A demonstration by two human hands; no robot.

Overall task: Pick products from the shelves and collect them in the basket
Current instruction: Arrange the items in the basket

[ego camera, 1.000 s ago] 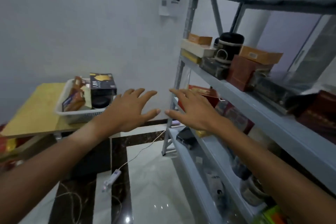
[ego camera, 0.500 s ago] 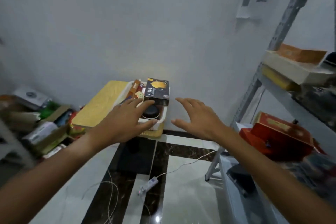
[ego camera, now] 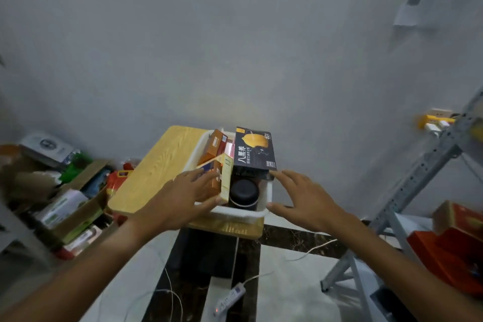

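A white basket [ego camera: 236, 213] stands on a small wooden table [ego camera: 162, 165], filled with products: a black box with a yellow teapot picture [ego camera: 254, 151], a black round jar [ego camera: 243, 193], and several orange boxes [ego camera: 213, 149]. My left hand [ego camera: 180, 198] reaches to the basket's left front corner with fingers spread, over an orange-and-yellow box [ego camera: 222, 180]. My right hand [ego camera: 303, 201] is open at the basket's right front corner, fingertips near the black box. Neither hand holds anything.
A grey metal shelf frame [ego camera: 418, 178] stands at the right with red boxes [ego camera: 454, 243] on a low level. Cardboard boxes with goods [ego camera: 68, 206] are piled on the floor at the left. A power strip and cables [ego camera: 230, 298] lie on the tiled floor.
The view has swung left from the shelf to the table. Both empty hands have moved forward and now flank the basket's front corners.
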